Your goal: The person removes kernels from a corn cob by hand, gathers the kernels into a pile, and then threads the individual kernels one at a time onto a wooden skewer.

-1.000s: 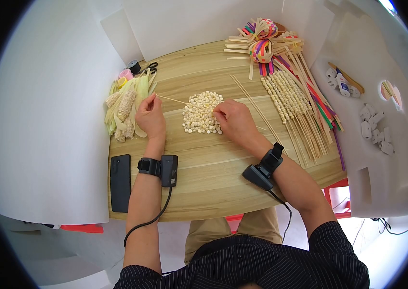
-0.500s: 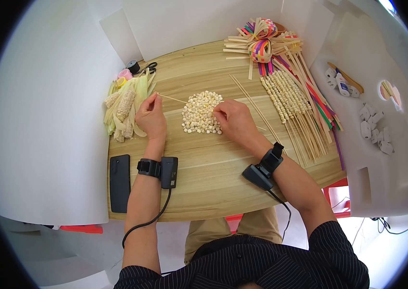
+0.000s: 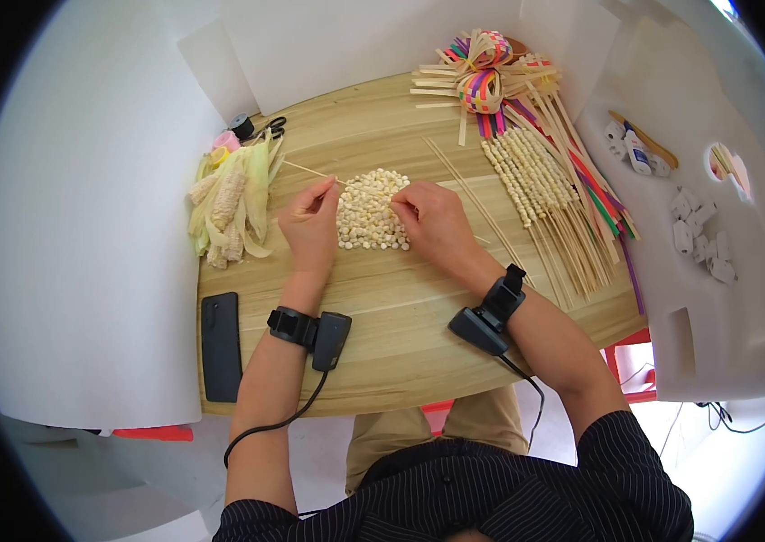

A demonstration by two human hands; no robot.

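My left hand [image 3: 310, 230] is closed in a pinch on a thin bamboo skewer [image 3: 306, 169], at the left side of a pile of pale corn kernels [image 3: 369, 217]. The skewer's free part points up and to the left. At the pile's right edge, my right hand [image 3: 441, 221] has thumb and forefinger pressed together. Whatever lies between those fingertips is too small to make out. Finished rows of kernels strung on skewers [image 3: 531, 176] lie to the right. Some bare skewers [image 3: 473, 194] rest between them and the pile.
Stripped corn cobs and husks [image 3: 229, 203] lie at the left, with scissors [image 3: 274, 126] and a spool of dark thread [image 3: 242, 125] behind. A black phone [image 3: 221, 348] is near the front left. Woven colourful balls [image 3: 480, 92] and coloured strips [image 3: 595, 185] sit at the right.
My left hand has moved right with the skewer, up to the pile's left edge. My right hand stays pinched at the pile's right side, nearly in place.
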